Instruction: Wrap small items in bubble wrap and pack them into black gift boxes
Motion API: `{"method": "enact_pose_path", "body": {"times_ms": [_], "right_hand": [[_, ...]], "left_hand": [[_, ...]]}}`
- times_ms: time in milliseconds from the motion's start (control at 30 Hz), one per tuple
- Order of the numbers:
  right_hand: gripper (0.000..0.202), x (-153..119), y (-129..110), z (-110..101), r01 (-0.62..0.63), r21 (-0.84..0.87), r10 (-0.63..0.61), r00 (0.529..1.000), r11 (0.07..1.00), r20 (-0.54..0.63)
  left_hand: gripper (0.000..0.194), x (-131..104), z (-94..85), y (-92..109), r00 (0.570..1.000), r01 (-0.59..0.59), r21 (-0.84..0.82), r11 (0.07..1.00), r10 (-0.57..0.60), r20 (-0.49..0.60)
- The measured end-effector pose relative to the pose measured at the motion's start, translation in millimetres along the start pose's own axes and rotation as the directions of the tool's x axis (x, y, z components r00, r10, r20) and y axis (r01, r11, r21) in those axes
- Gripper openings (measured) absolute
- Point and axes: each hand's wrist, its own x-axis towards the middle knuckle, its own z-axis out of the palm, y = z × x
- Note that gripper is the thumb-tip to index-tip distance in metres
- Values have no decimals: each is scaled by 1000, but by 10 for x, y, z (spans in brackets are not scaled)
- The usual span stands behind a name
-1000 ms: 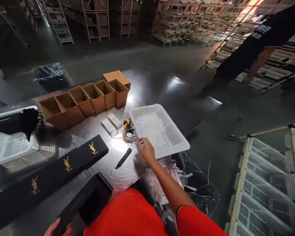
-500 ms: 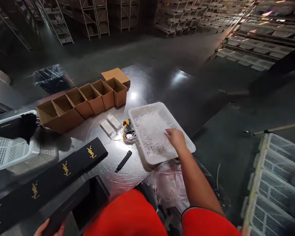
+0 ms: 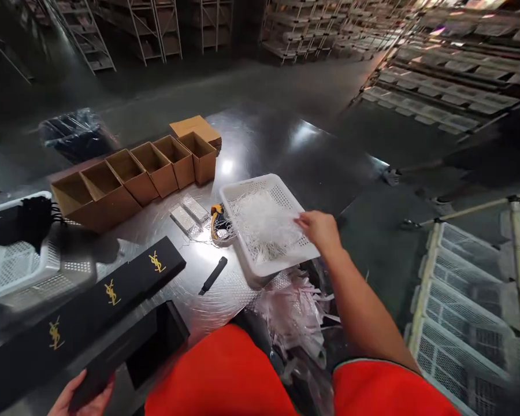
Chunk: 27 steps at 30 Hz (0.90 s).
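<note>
At the lower left my left hand [image 3: 84, 396] grips the end of an open black box [image 3: 149, 341], thumb on one side and fingers on the other. Its dark inside faces up. My right hand [image 3: 323, 230] is over the right side of a white plastic basket [image 3: 266, 268]. Its fingertips are pinched on the edge of a thin, translucent white sheet [image 3: 266, 215], which lies over white shredded paper [image 3: 266, 248]. Beside the black box is a row of black boxes [image 3: 134, 274] with gold YSL logos.
A black box cutter [image 3: 213, 275], two bubble-wrapped packs [image 3: 189, 216] and a yellow-black tape dispenser [image 3: 218, 222] lie on the metal table. Open brown cartons [image 3: 156, 173] line the far side. Another white basket [image 3: 47, 260] stands left; crumpled plastic [image 3: 290, 315] hangs near me.
My right hand has shifted slightly right, toward the basket's edge. The view has turned a little to the right. My left hand still holds the black box.
</note>
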Motion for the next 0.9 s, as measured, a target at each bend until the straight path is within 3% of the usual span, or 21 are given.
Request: {"method": "enact_pose_path", "body": {"times_ms": [67, 133, 267, 333, 433, 533, 567, 633, 733, 800, 900], "right_hand": [[24, 46, 17, -196, 13, 43, -1, 965, 999, -263], [31, -5, -109, -222, -15, 76, 40, 939, 997, -343], [38, -127, -400, -18, 1, 75, 4, 998, 997, -63], [32, -67, -383, -38, 19, 77, -18, 1000, 997, -14], [15, 93, -250, -226, 43, 103, -29, 991, 994, -133], [24, 23, -277, -257, 15, 141, 37, 932, 990, -359], [29, -73, -335, -193, -11, 143, 63, 930, 990, -362], [33, -305, -464, 14, -50, 128, 82, 963, 991, -258], [25, -535, -518, 266, -40, 122, 54, 992, 992, -116], [16, -529, -474, 236, -10, 146, 21, 997, 989, -73], [18, -399, -500, -136, 121, 238, -80, 982, 964, -174]], "left_hand": [[42, -74, 75, 22, 993, 101, -49, 994, -104, -49], [42, -128, 148, 54, 991, 115, -76, 990, -120, -56], [39, -197, 273, 89, 989, 143, -66, 987, -146, -39], [37, -227, 321, 82, 991, 120, -61, 991, -123, -52], [40, -260, 362, 66, 998, 40, -66, 997, -44, -53], [46, -274, 368, 69, 998, 51, -47, 998, -52, -36], [47, -274, 371, 75, 998, 59, -46, 997, -60, -33], [51, -276, 390, 86, 999, 42, -48, 998, -43, -8], [55, -292, 459, 101, 1000, 5, -49, 999, -4, 19], [55, -298, 511, 121, 999, -9, -52, 999, 11, 36], [56, -280, 551, 166, 999, -30, -49, 998, 32, 39]]}}
